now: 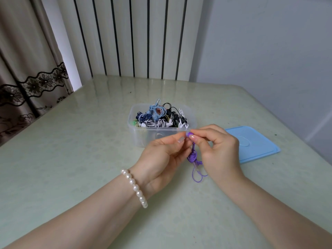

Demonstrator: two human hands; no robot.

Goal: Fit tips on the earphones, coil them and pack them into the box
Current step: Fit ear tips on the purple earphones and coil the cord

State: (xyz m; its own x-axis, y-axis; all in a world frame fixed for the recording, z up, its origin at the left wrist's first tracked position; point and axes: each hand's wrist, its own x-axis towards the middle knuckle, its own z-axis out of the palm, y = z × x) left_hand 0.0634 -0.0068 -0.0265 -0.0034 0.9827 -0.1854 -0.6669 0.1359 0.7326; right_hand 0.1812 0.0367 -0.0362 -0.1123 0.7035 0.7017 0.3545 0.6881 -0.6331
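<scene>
We see the purple earphones (195,158) held up between both hands just in front of the box (161,135), their bundled cord hanging roughly upright, bud end at the top and loose loops trailing down toward the table (71,159). Our left hand (161,155) pinches near the top with thumb and forefinger; our right hand (219,150) has its fingers curled, fingertips pinching the purple bud beside the box's near rim. Whether a tip is on the bud we cannot tell. The clear box stands open, heaped with coiled earphones in blue, black, white and stripes. Its blue lid (255,144) lies flat to the right, just beside the right hand. A pearl bracelet (134,187) circles the left wrist. Wide bare tabletop lies left and near us; the table's far edge meets a radiator (134,36). We can read no writing anywhere
</scene>
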